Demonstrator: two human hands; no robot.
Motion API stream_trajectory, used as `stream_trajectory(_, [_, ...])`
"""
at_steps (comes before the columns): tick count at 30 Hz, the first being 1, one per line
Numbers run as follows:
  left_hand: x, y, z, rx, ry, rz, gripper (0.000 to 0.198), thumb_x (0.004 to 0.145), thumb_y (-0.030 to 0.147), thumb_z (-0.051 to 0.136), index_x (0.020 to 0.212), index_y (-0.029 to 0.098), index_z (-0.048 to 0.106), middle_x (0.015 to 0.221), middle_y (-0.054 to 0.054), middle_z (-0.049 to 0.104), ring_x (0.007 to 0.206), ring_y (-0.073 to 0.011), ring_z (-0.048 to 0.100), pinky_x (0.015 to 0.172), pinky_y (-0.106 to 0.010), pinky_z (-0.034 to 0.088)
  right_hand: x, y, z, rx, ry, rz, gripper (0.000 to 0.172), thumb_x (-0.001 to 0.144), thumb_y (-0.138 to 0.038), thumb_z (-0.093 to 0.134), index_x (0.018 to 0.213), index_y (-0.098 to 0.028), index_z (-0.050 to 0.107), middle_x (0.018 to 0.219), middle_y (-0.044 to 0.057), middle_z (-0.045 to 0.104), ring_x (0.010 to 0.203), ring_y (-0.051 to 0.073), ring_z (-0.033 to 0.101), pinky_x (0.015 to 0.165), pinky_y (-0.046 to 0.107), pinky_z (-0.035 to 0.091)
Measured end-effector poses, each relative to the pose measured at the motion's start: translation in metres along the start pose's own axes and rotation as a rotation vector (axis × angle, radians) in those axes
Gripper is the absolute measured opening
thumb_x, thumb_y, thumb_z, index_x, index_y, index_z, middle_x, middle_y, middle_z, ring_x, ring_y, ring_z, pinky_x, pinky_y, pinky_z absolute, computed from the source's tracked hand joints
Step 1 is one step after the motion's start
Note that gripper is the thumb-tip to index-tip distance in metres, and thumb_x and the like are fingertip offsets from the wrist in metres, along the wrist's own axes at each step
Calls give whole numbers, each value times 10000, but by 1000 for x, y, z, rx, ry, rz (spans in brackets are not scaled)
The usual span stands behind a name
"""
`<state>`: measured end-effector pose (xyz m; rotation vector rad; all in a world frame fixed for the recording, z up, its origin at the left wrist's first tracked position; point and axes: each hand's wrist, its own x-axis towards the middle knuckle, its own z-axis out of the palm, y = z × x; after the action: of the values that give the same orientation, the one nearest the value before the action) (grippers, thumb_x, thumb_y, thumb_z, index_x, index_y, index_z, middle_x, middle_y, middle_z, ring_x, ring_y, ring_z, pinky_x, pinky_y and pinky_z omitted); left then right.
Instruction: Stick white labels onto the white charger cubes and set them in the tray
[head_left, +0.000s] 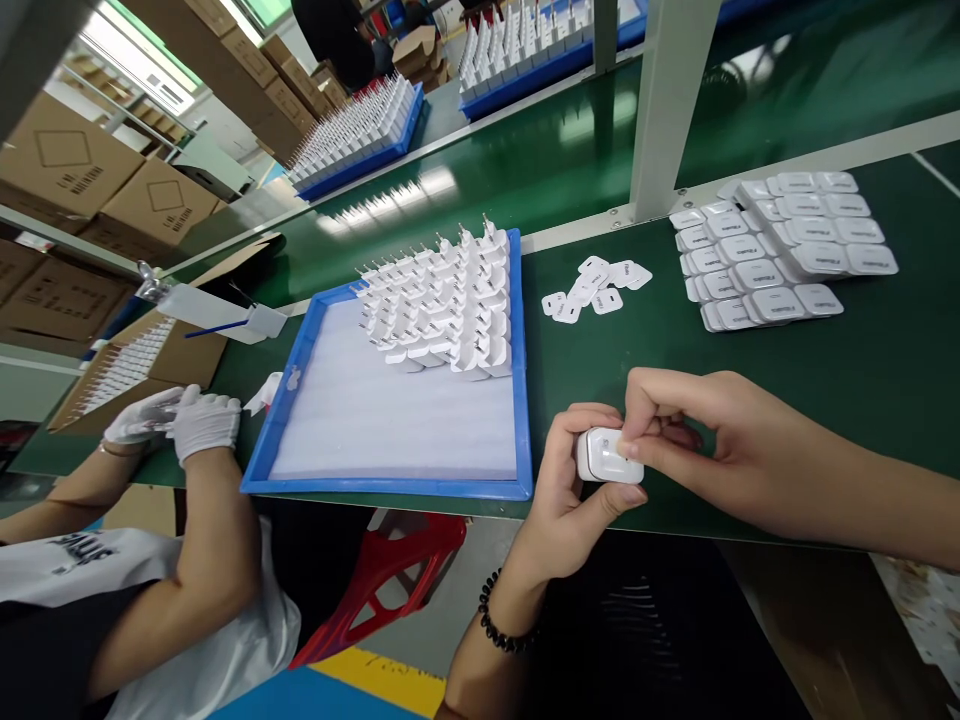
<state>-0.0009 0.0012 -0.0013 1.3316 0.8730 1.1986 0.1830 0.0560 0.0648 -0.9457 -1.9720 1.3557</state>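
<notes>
My left hand is wrapped round a small white charger plug with rounded corners, its flat face turned up, just over the table's front edge. Thumb and forefinger of my right hand pinch together against that face; whatever lies between these fingertips is too small to make out. To the left, a blue-rimmed tray holds rows of similar white chargers, prongs pointing up. Beyond my hands lie loose white labels with small print. Stacks of rounded white printed pieces rest at the right.
A co-worker's white-gloved hands work at the left beside a carton of plugs. A white dispenser bottle stands near it. A metal post rises behind the labels. More blue trays sit on the far bench.
</notes>
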Motion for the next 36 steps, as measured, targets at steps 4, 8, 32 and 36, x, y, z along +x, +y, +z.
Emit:
stream_trajectory(4, [0,1,-1,5,0,-7,438,884,419,774,1233,249,570,1181,-62,569,1020,-205,561,859,-304,478,1,7,1,-16,11,-45,159,915,-120,553,795,-223,540,641,-47,503,551,96,438,492,218,323])
stream_trajectory(8, [0,1,-1,-8,-12,4,422,889,410,763,1232,249,578,1176,-61,573,997,-201,556,843,-305,464,0,8,2,-8,14,-28,155,925,-137,549,800,-228,544,642,-50,501,552,98,436,484,213,326])
stream_trajectory(32, [0,1,1,-30,-23,-10,410,909,393,753,1249,256,569,1191,-58,565,1047,-201,552,888,-307,472,1,5,-1,-119,27,-155,188,931,-99,523,788,-221,513,630,-50,502,532,88,447,467,194,349])
stream_trajectory(36, [0,1,0,-26,-30,-8,395,916,390,741,1243,257,565,1199,-57,558,1063,-206,551,906,-318,473,0,6,0,-139,44,-183,182,934,-93,528,800,-214,510,646,-53,517,545,80,465,485,183,360])
